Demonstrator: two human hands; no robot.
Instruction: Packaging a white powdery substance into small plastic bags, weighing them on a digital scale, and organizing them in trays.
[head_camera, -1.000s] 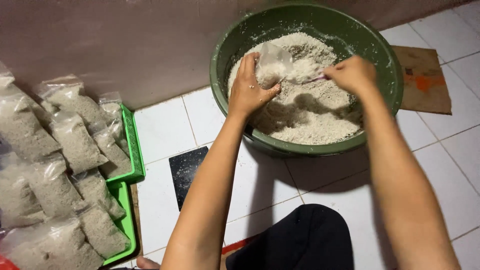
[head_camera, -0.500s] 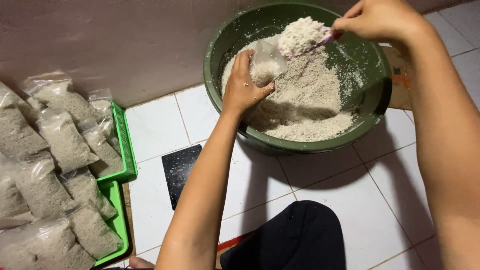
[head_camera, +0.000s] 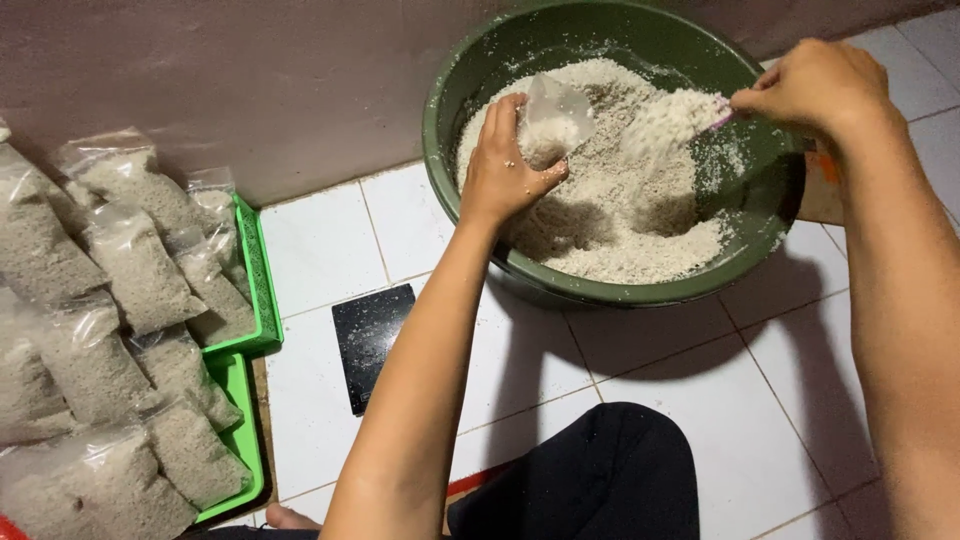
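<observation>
The left hand pinched the thin plastic bag at its mouth; limp and slippery, it likely needed that hold. The right hand gripped a loaded scoop over the green basin.

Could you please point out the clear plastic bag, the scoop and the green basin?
clear plastic bag (head_camera: 556, 112), head view, on its open upper part.
scoop (head_camera: 668, 122), head view, on its heaped load.
green basin (head_camera: 600, 290), head view, on its near rim.

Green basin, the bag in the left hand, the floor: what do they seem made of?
Green basin: probably plastic, with a dull even colour and a moulded rim. Bag in the left hand: thin clear plastic film, see-through and crinkled. Floor: likely glazed white ceramic tile with grout lines.
</observation>
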